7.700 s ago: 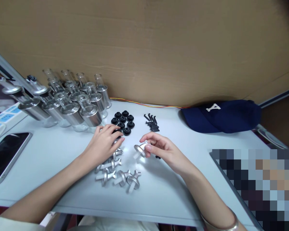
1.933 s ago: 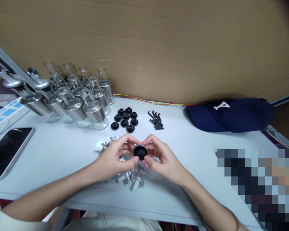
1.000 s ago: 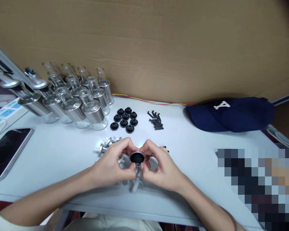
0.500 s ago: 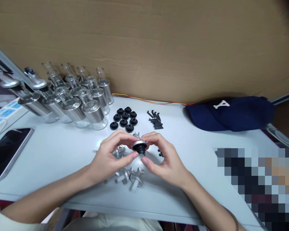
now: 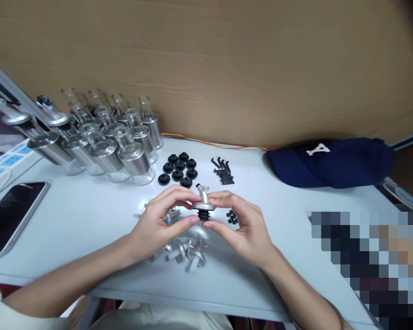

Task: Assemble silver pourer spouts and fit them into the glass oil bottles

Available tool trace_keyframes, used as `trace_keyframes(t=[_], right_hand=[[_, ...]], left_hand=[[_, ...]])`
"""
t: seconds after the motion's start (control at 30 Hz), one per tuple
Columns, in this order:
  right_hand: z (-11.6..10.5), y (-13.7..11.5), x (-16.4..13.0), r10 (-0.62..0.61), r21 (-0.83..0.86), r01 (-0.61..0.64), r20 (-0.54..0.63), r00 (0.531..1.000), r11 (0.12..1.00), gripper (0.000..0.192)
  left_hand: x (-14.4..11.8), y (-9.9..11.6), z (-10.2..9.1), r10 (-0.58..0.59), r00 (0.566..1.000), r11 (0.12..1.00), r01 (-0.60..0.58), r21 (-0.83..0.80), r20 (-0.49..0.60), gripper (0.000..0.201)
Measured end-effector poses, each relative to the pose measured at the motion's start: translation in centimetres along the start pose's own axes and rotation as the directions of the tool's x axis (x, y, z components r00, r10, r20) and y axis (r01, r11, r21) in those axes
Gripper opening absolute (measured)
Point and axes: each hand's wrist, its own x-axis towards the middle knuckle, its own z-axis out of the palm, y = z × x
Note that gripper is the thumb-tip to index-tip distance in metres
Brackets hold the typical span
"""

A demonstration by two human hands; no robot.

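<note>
A dark phone (image 5: 10,215) lies at the far left of the white table (image 5: 89,206), with a cluster of glass bottles (image 5: 113,142) in metal sleeves behind it. Nearer the middle, a group of black rubber stoppers (image 5: 179,169) sits on the table. In front of them, the left hand (image 5: 161,222) and the right hand (image 5: 241,224) meet, fingertips of both clamped on one metal pourer (image 5: 203,206), upright, with a black stopper on its underside. Loose metal pourers (image 5: 186,250) lie just below the hands. Black pins (image 5: 222,172) rest beyond, and a navy cap (image 5: 330,162) lies at the right.
</note>
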Motion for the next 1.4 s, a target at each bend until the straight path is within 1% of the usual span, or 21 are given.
trace_keyframes(t=[0.17, 0.37, 0.47, 0.53, 0.63, 0.77, 0.83, 0.9, 0.93, 0.97, 1.0, 1.07, 1.13, 1.2, 1.23, 1.3, 1.4], right_hand=[[0.0, 0.0, 0.1, 0.003, -0.005, -0.003, -0.017, 1.0, 1.0, 0.019], [-0.1, 0.1, 0.0, -0.007, -0.049, 0.006, -0.021, 1.0, 0.999, 0.017], [-0.1, 0.1, 0.0, -0.006, -0.072, 0.004, -0.024, 1.0, 0.997, 0.017], [-0.1, 0.2, 0.1, -0.014, -0.087, 0.013, -0.02, 1.0, 0.996, 0.016], [0.0, 0.2, 0.2, -0.039, -0.093, 0.037, -0.02, 0.999, 0.995, 0.013], [0.0, 0.2, 0.3, -0.051, -0.096, 0.049, -0.022, 0.998, 0.994, 0.012], [-0.3, 0.2, 0.4, -0.069, -0.111, 0.069, 0.002, 0.998, 0.991, 0.007], [-1.0, 0.3, 0.6, -0.092, -0.158, 0.103, 0.079, 0.993, 0.982, 0.002], [-1.5, 0.5, 0.8, -0.092, -0.203, 0.117, 0.127, 0.988, 0.972, 0.002], [-2.0, 0.7, 0.9, -0.081, -0.267, 0.123, 0.161, 0.984, 0.956, 0.004], [-2.6, 1.1, 1.0, -0.057, -0.35, 0.113, 0.164, 0.985, 0.93, 0.006], [-3.7, 2.2, 1.1, -0.008, -0.524, 0.063, 0.106, 0.994, 0.849, 0.01], [-4.6, 3.4, 0.9, 0.108, -0.636, -0.034, 0.077, 0.991, 0.771, 0.013], [-5.2, 4.6, 0.6, 0.231, -0.696, -0.104, 0.091, 0.969, 0.711, 0.019], [-5.3, 5.1, 0.4, 0.272, -0.715, -0.126, 0.093, 0.958, 0.688, 0.023], [-5.4, 5.7, 0.1, 0.319, -0.729, -0.145, 0.105, 0.942, 0.669, 0.028], [-5.3, 6.0, 0.0, 0.356, -0.718, -0.154, 0.137, 0.925, 0.678, 0.03]], left_hand=[[-0.2, -0.3, -0.1, 0.026, 0.998, 1.0, -0.025, -0.018, 0.051, 0.038], [-0.1, -0.7, -0.2, 0.068, 0.997, 0.997, -0.069, 0.017, 0.037, 0.03], [0.0, -0.7, -0.3, 0.088, 0.994, 0.995, -0.09, 0.036, 0.063, 0.035], [0.0, -0.7, -0.3, 0.087, 0.992, 0.992, -0.094, 0.082, 0.09, 0.038], [0.0, -0.6, -0.2, 0.072, 0.992, 0.986, -0.087, 0.143, 0.106, 0.035], [0.0, -0.5, -0.3, 0.074, 0.991, 0.987, -0.089, 0.133, 0.114, 0.033], [0.0, -0.5, -0.3, 0.078, 0.989, 0.985, -0.096, 0.144, 0.123, 0.034], [0.0, -0.5, -0.2, 0.08, 0.988, 0.982, -0.102, 0.162, 0.134, 0.034], [0.0, -0.5, -0.2, 0.076, 0.987, 0.98, -0.099, 0.171, 0.139, 0.034], [0.0, -0.5, -0.1, 0.066, 0.988, 0.979, -0.091, 0.181, 0.141, 0.033], [0.0, -0.5, -0.1, 0.054, 0.989, 0.979, -0.079, 0.19, 0.138, 0.032], [-0.1, -0.5, -0.1, 0.02, 0.992, 0.979, -0.045, 0.2, 0.125, 0.029], [-0.1, -0.5, -0.1, -0.006, 0.993, 0.979, -0.017, 0.203, 0.114, 0.028], [-0.1, -0.5, -0.1, -0.013, 0.993, 0.98, -0.01, 0.199, 0.115, 0.028], [-0.1, -0.5, -0.1, -0.017, 0.993, 0.981, -0.007, 0.195, 0.118, 0.029], [-0.2, -0.5, -0.1, -0.037, 0.992, 0.983, 0.014, 0.184, 0.121, 0.029], [-0.3, -0.6, -0.1, -0.078, 0.99, 0.985, 0.059, 0.163, 0.115, 0.03]])
